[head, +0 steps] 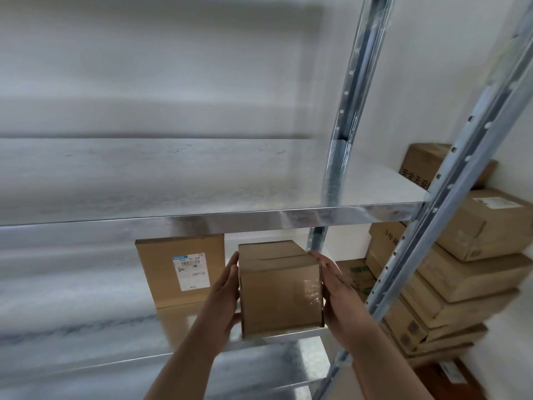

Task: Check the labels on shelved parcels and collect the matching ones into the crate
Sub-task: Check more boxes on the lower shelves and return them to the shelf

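You're at the checking step: your left hand (223, 294) and right hand (336, 287) press flat against the sides of the small cardboard parcel (281, 293) at the lower shelf's (129, 324) near edge, no label showing, so turning it to find one likely comes next.

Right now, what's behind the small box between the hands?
Behind and left of the small box stands a taller box with a white label. A shelf post and white wall show above it. The shelf straight behind it is covered.
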`<state>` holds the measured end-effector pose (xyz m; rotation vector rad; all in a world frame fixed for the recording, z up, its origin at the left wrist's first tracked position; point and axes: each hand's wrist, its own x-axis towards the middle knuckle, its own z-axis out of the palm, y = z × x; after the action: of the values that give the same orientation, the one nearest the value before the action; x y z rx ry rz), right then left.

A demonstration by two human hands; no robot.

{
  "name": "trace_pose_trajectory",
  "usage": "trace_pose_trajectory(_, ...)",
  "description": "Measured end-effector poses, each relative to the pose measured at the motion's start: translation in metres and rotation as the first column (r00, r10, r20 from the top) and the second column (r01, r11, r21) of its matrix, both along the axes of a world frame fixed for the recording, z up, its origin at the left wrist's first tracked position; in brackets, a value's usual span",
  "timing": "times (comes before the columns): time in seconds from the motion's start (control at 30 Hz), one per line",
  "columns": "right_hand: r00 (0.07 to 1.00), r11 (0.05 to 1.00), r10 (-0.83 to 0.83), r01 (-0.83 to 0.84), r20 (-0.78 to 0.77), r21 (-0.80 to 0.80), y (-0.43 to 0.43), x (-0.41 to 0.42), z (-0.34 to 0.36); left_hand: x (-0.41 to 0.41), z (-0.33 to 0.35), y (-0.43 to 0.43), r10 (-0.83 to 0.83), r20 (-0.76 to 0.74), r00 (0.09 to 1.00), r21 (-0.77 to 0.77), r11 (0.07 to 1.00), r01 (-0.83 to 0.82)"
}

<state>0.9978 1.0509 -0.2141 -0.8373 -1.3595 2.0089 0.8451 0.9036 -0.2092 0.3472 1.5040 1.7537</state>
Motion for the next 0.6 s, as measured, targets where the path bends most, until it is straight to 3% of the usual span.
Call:
trace_pose_trajectory(0.3,0.985,0.999,-0.017,0.011,0.172,0.041,-0.002,-0.005,0.006,-0.004,0.003,-0.001,-0.015,0.008,1.0,-0.117,0.993,0.016)
trace_pose_trajectory(0.43,0.991,0.999,0.02,-0.024,0.129,0.028,-0.002,-0.002,0.004,-0.005,0.004,-0.003,0.011,0.074,0.997,-0.065,0.998,-0.006)
trace_pose_trajectory(0.53,0.992,0.993,0.099,-0.092,0.081,-0.077,-0.002,0.0,0.0,-0.005,-0.003,-0.004,0.008,0.18,0.984,0.005,1.0,-0.009)
trace_pose_trajectory(0.6,0.987,0.982,0.156,-0.153,0.026,-0.111,-0.006,0.001,0.003,-0.002,-0.012,-0.005,-0.017,0.115,0.993,0.013,1.0,0.016)
